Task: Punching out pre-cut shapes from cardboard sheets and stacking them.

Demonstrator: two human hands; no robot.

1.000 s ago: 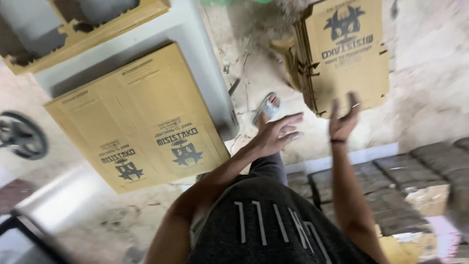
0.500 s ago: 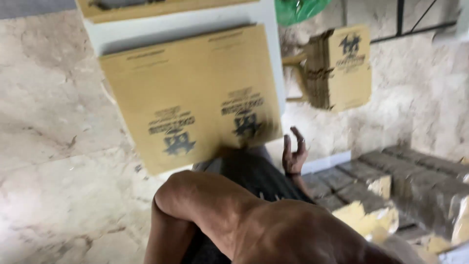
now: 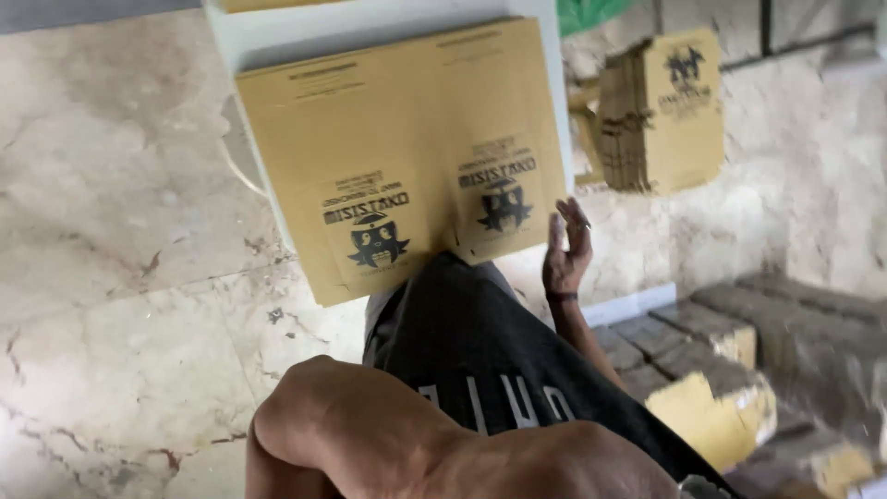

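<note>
Reaching up with fingers spread and gripping nothing, the right hand (image 3: 565, 248) hung just beside the flat cardboard sheet (image 3: 407, 157) on the white table (image 3: 388, 23). Left fingers were hidden. A one-sided tug could probably slide it off.

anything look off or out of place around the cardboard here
The flattened cardboard box lies askew and overhangs the white surface's edge. The right hand is open beside it. Nothing looks spilled or torn.
</note>
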